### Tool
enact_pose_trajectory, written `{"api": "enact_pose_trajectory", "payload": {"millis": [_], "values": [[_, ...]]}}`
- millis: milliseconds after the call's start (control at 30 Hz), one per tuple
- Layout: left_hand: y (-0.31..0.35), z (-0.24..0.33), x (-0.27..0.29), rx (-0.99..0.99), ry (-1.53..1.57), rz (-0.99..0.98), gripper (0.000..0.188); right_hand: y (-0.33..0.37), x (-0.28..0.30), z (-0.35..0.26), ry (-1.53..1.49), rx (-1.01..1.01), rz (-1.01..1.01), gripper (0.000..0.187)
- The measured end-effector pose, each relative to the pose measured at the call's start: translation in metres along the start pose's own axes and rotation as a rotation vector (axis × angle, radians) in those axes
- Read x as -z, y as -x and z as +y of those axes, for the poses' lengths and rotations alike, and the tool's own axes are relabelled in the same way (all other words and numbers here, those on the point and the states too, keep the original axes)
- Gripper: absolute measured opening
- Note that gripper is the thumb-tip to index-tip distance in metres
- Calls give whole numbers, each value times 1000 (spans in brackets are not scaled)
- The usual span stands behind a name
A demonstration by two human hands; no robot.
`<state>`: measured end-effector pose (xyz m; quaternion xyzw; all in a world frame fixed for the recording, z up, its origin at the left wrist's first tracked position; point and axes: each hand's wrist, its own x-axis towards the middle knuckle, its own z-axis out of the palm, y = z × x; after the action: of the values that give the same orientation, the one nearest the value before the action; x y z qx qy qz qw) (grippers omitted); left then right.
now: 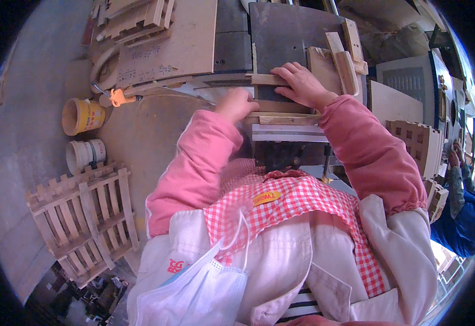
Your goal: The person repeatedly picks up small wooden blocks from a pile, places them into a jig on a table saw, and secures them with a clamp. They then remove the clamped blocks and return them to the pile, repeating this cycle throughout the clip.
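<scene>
On the dark machine table (272,32), my right hand (302,87) lies across a pale wooden strip (264,80), fingers over its far side and thumb on its near side. My left hand (237,104) is closed at the left end of a brown wooden board (286,107) on the table's near part. Its fingertips are partly hidden. Along the near edge lies another narrow wooden piece (286,119), just beyond a pale metal rail (289,133). To the right of my right hand are a flat wood panel (321,70) and several short wood offcuts (347,73).
Left of the table stands a large board (167,49) with wood pieces stacked on it. An orange-handled tool (122,98) hangs near a yellow bucket (85,117) and a white bucket (85,155). A wooden pallet (88,217) leans at lower left. A person in blue (460,217) is at far right.
</scene>
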<state>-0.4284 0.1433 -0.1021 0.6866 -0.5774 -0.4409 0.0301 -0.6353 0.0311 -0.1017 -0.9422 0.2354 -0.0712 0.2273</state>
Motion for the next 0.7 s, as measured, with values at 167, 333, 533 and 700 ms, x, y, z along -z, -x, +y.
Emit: {"api": "enact_pose_trajectory", "payload": {"millis": [167,333,533,700], "values": [[15,-1,-6,-147,-211,538,29,2,1,0,24,30,-28,48],[1,-3,-7,-163,951,669,52,0,2,1,45,34,-45,52],[-29,26,-41,-219,1423,567,64,19,9,5,4,-64,-29,43],[-20,13,-28,-236,1068,580,48,13,11,-1,6,-82,-4,34]]}}
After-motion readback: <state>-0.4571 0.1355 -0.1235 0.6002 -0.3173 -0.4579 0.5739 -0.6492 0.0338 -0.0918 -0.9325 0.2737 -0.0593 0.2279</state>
